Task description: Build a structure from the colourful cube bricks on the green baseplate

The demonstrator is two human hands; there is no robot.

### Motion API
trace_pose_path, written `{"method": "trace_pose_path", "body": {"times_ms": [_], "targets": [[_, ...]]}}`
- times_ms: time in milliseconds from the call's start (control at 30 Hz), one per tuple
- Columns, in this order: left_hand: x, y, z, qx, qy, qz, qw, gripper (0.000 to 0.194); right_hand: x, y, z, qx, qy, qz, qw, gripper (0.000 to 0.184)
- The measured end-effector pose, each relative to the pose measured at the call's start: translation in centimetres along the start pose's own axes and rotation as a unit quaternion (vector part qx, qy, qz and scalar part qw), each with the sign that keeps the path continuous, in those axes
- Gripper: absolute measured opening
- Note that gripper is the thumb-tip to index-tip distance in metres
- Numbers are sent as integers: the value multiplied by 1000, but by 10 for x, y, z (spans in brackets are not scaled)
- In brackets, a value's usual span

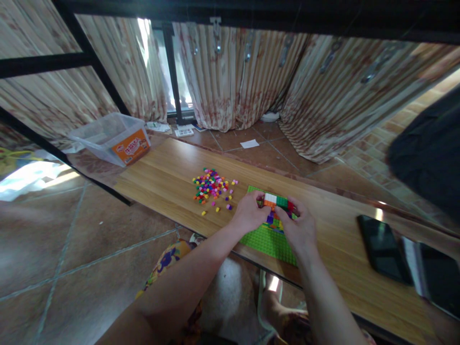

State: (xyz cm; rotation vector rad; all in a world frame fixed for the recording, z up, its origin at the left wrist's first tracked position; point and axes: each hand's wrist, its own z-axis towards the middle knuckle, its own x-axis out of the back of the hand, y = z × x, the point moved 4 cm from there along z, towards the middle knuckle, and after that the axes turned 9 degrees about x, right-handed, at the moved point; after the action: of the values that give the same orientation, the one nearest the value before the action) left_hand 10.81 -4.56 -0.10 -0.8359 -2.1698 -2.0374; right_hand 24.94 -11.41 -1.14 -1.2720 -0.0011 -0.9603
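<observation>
1. Two bare hands at work: L hand [250, 211] & R hand [301, 227], both w/ fingers curled in, gripping brick block [276, 200] at its 9 and 3 o'clock ends.
2. Brick block: white, green, red on top, orange under the white. Located twd 12 o'clock side of green baseplate [268, 243] (fixed to it or held just above? can't tell).
3. More bricks, purple/blue/yellow etc., at block's 6 o'clock, partly hidden by hands.
4. Loose bricks [212, 184], mixed cols, scattered on wood tabletop [176, 160], approx 10 o'clock from baseplate.
5. Clear tub [102, 146] w/ orange label: also 10 o'clock, farther out.
6. Black phone [384, 249]: approx 3 o'clock, well apart from baseplate.
</observation>
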Motion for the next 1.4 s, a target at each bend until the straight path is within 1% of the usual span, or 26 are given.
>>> {"method": "trace_pose_path", "body": {"times_ms": [167, 333, 533, 800, 967, 1267, 1400], "targets": [[0, 2, -1, -7, 9, 13, 1000, 31, -1, 2, -1, 11, -1, 17, 1000, 56], [0, 3, -2, 3, 9, 19, 1000, 30, -1, 5, 0, -3, -6, 37, 999, 54], [1, 2, -2, 9, 12, 21, 1000, 33, -3, 2, 0, -13, -10, 23, 1000, 59], [1, 3, -2, 5, 10, 21, 1000, 31, -3, -3, 0, -23, -9, 17, 1000, 59], [1, 4, -4, 7, 21, 38, 999, 31, -2, -6, 1, -30, -5, 4, 1000, 61], [1, 3, -3, 5, 21, 36, 999, 30, -4, -1, 1, -29, -10, 4, 1000, 62], [0, 3, -3, 11, 20, 31, 999, 29, -4, -3, 0, -22, -10, -5, 1000, 61]]}}
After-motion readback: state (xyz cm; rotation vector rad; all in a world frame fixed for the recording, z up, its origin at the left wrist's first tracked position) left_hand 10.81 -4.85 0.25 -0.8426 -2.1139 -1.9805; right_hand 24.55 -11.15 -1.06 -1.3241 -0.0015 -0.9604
